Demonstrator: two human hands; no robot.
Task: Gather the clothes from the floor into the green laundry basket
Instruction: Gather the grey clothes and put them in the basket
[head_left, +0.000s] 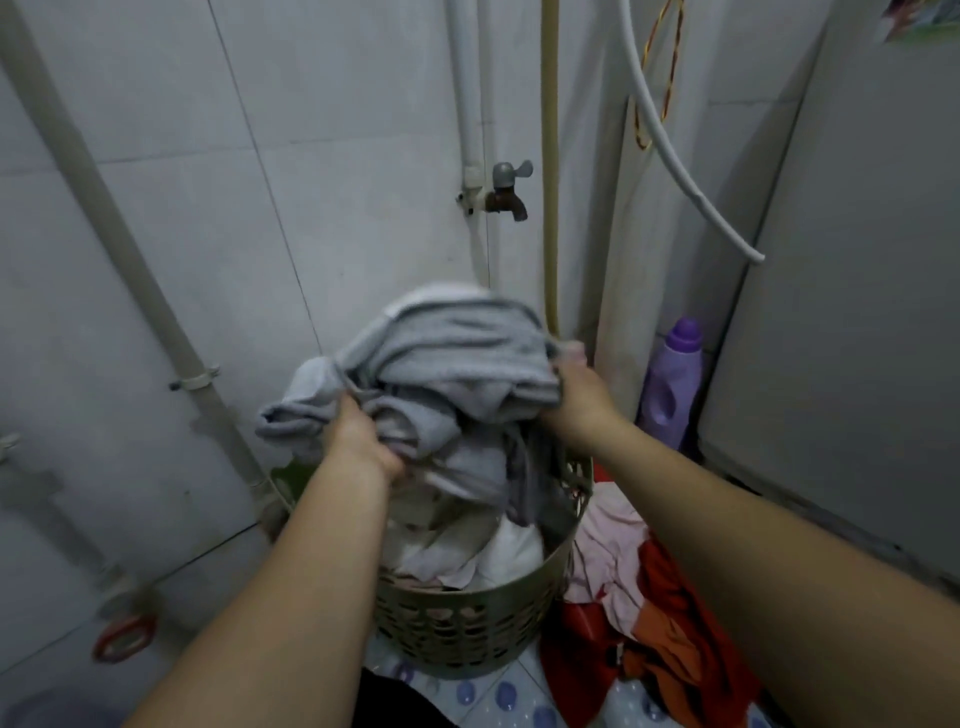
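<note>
A green perforated laundry basket (467, 623) stands on the floor in front of me, with white and pale clothes (467, 545) inside. Above its opening I hold a bundle of grey cloth (447, 353) with a white edge. My left hand (358, 436) grips the bundle's lower left side. My right hand (576, 389) grips its right end. Part of the grey cloth hangs down into the basket. On the floor to the right of the basket lie a pink garment (613, 551) and orange-red clothes (670, 623).
A tiled wall with pipes and a tap (506, 195) rises right behind the basket. A purple detergent bottle (672, 384) stands in the corner beside a grey appliance (841, 312) on the right. A white hose (675, 156) hangs above. An orange ring (124, 639) lies lower left.
</note>
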